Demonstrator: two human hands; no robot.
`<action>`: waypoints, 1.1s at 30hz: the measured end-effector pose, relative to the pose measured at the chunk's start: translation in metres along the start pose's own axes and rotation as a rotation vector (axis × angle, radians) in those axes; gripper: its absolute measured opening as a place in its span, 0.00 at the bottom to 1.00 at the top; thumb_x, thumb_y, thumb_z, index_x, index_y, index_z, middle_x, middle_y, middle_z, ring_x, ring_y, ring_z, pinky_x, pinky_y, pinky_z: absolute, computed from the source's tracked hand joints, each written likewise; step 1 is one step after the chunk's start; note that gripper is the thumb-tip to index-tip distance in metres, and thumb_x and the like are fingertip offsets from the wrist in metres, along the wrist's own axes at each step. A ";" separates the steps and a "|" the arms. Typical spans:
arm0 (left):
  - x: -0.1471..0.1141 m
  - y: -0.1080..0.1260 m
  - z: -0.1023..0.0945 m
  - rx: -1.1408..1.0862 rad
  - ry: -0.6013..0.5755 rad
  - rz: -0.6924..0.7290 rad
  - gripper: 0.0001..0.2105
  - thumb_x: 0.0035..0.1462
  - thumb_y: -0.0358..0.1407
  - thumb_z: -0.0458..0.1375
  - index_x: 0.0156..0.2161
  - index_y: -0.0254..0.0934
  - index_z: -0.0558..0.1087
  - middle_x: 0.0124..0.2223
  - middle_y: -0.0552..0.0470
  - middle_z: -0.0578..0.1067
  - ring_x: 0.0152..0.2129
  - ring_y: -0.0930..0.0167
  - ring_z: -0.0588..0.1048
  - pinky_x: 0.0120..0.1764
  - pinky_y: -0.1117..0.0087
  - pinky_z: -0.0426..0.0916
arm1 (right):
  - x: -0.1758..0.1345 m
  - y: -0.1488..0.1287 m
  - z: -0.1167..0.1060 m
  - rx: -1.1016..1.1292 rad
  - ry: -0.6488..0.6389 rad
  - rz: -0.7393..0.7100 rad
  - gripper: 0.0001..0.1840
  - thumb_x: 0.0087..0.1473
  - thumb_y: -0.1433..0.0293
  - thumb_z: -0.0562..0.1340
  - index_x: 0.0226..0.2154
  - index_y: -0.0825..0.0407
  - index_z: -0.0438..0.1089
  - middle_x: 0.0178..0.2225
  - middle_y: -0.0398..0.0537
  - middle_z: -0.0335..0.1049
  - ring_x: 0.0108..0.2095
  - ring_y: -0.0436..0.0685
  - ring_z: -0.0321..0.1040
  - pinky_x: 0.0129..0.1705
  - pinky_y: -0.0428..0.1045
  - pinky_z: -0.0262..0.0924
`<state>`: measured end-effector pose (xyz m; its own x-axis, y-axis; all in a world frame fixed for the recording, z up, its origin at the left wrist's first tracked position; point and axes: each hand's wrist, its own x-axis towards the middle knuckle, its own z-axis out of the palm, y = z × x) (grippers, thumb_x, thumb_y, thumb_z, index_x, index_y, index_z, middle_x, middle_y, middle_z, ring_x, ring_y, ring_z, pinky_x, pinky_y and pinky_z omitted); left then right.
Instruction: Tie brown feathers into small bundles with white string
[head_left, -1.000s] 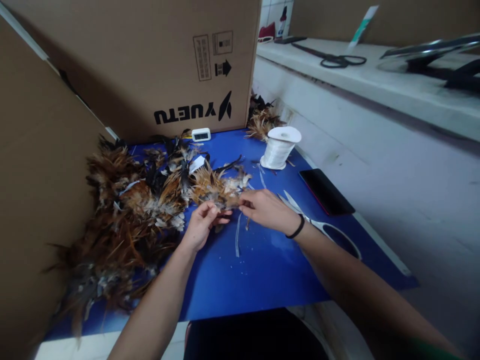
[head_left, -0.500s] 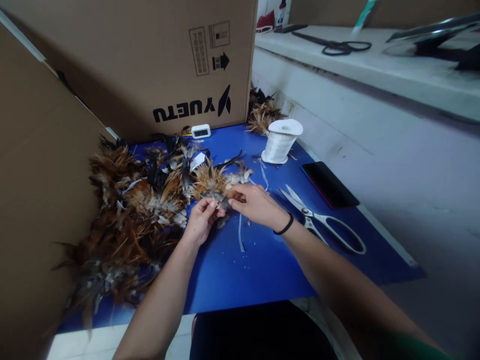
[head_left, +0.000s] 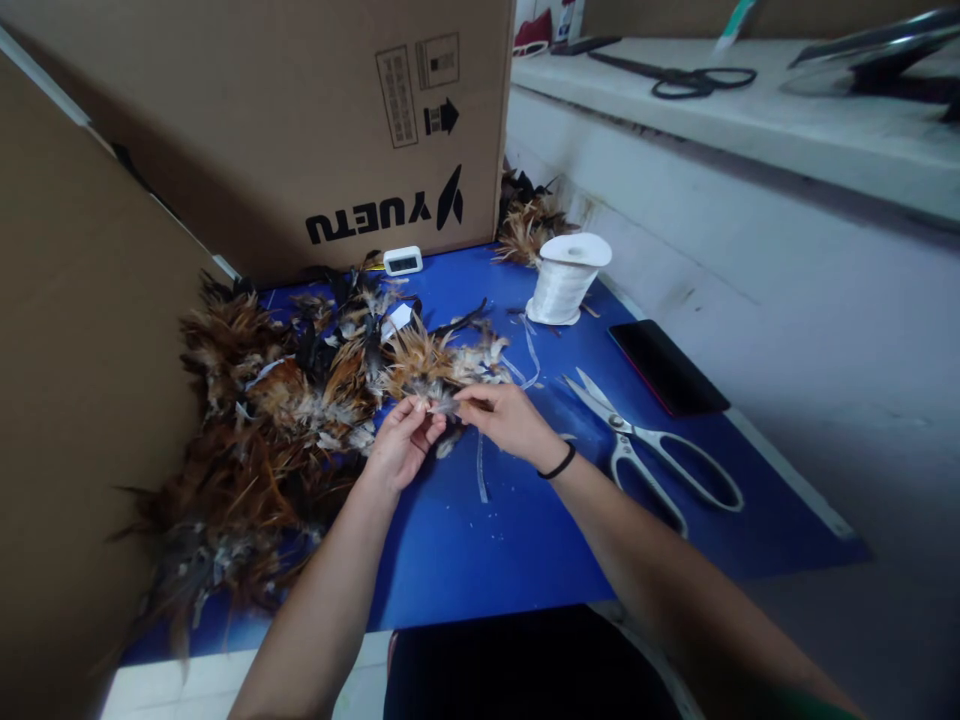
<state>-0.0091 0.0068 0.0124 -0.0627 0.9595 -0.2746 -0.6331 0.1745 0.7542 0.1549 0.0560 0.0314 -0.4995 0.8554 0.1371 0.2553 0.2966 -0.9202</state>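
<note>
My left hand (head_left: pixel 405 445) pinches the near end of a bunch of tan and grey feathers (head_left: pixel 420 365) above the blue table. On the other side of the bunch, my right hand (head_left: pixel 510 420) has thumb and fingers closed on a small brownish feather (head_left: pixel 472 402). A clear strip of ribbon (head_left: pixel 481 470) lies on the table just below the hands. To the left spreads a big pile of brown, black and tan feathers (head_left: pixel 270 440). Silver scissors (head_left: pixel 637 432) rest with blades parted, right of my right wrist.
A white spool (head_left: pixel 562 285) stands behind the scissors, and a dark phone (head_left: pixel 667 367) lies near the table's right edge. Large cardboard boxes (head_left: pixel 247 120) wall the back and left. A small white digital device (head_left: pixel 403 261) sits by the box. Black scissors (head_left: pixel 682 80) lie on the ledge.
My right hand has shifted slightly down and towards me, with its fingers a little farther from the left hand. The left hand stays at the bunch. The view has shifted slightly.
</note>
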 end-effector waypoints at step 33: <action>0.000 -0.008 0.001 0.274 -0.010 0.100 0.12 0.47 0.38 0.64 0.29 0.33 0.67 0.21 0.58 0.69 0.17 0.80 0.66 0.23 0.79 0.62 | -0.004 0.011 0.008 0.122 0.056 0.046 0.09 0.48 0.65 0.63 0.31 0.53 0.74 0.28 0.44 0.74 0.28 0.51 0.68 0.32 0.47 0.61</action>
<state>-0.0031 0.0050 0.0067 -0.1063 0.9769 -0.1856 -0.3924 0.1303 0.9105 0.1527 0.0523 0.0174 -0.4415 0.8904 0.1105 0.1725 0.2051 -0.9634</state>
